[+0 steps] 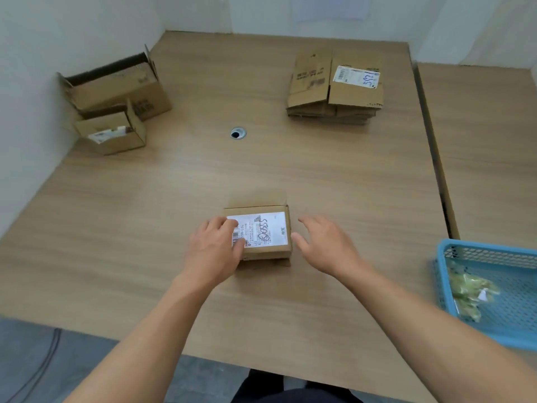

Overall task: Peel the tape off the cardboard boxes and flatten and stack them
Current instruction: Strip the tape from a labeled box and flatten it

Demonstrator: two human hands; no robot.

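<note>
Small cardboard box [270, 251]: closed, on the worktop [174, 199] at 6 o'clock from the centre, between the two hands.
Shipping label [270, 228]: white, printed, with handwritten marks, covering most of the box top.
Left hand [216, 245]: laid on the 9 o'clock end of the box, fingers and thumb resting on the label, not wrapped round it.
Right hand [325, 245]: released, fingers spread, holding nothing, just beside the 3 o'clock side of the box; whether the thumb touches it cannot be told.
Stack of flattened boxes [334, 88]: at 1 o'clock, well apart from the hands; the top sheet bears a white label with blue writing.
Large open box [116, 85]: at 10 o'clock, against the wall, flaps up.
Smaller open box [112, 135]: just in front of the large one, touching it.
Cable hole [238, 133]: round, at 12 o'clock from the small box.
Blue basket [494, 289]: plastic mesh, at 4 o'clock, at the worktop's edge.
Tape scraps [467, 289]: crumpled, yellowish, inside the basket.
</note>
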